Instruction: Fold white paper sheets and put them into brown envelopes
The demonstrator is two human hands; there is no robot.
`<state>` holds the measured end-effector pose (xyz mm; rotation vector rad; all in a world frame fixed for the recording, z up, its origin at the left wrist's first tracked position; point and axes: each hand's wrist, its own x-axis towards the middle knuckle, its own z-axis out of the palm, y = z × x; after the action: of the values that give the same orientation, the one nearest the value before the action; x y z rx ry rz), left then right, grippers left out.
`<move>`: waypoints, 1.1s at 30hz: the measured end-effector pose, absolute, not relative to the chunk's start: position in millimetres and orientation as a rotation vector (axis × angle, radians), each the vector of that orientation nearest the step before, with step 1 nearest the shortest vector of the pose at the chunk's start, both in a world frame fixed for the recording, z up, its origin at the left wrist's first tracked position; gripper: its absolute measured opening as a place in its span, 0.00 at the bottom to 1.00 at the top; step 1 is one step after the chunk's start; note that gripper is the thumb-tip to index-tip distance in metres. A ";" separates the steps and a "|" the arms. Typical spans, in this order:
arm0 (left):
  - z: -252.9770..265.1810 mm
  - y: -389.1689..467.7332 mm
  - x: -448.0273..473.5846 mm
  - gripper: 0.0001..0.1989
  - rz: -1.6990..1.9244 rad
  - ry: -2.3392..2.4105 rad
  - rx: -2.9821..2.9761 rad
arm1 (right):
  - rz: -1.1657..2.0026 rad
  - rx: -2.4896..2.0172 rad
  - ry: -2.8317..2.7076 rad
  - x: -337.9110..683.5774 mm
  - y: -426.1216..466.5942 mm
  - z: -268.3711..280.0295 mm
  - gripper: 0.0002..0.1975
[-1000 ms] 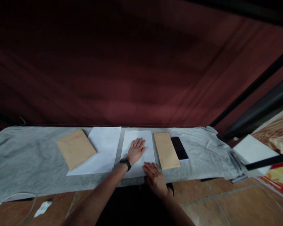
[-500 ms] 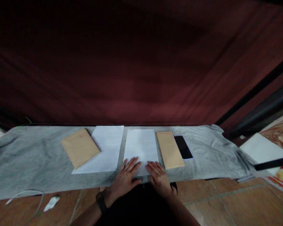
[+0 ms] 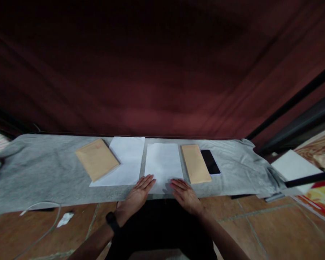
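A white sheet of paper (image 3: 164,162) lies flat on the grey cloth in front of me. At its lower left edge rests my left hand (image 3: 139,193), palm down with fingers stretched out; a dark band circles that wrist. My right hand (image 3: 186,195) is flat near the lower right corner, its fingertips over the paper. Neither hand grips anything. To the left, a stack of brown envelopes (image 3: 97,159) lies askew on more white paper (image 3: 130,160). Right of the sheet are long brown envelopes (image 3: 195,164) and a phone (image 3: 210,161) with a dark screen.
Grey cloth (image 3: 48,169) covers the narrow bench, with a dark red curtain (image 3: 162,90) behind it. A white cable (image 3: 56,216) and a crumpled white scrap (image 3: 65,219) lie on the tiled floor. A black bar (image 3: 311,178) crosses at right, near a white board (image 3: 295,166).
My hands have moved slightly apart along the paper's near edge, the left one outward from the sheet. The camera view has shifted a little; the papers, envelopes and phone keep their arrangement.
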<state>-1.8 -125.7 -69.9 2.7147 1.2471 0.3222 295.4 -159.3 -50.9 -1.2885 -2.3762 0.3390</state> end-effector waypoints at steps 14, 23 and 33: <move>-63.3 -125.5 -1.6 0.35 0.347 1.160 2.804 | 0.108 -1.733 -2.189 238.5 -39.4 -76.3 0.25; -70.6 -125.1 -2.5 0.32 0.422 1.187 2.809 | 0.157 -1.963 -2.083 240.2 25.0 -61.7 0.26; -67.0 -127.8 0.0 0.30 0.434 1.200 2.863 | 0.129 -1.791 -2.175 226.1 -26.2 -62.3 0.24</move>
<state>0.0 -127.8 -67.0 2.8632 1.2004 0.4342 226.1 -26.2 -62.3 -1.7906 -2.1750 0.1286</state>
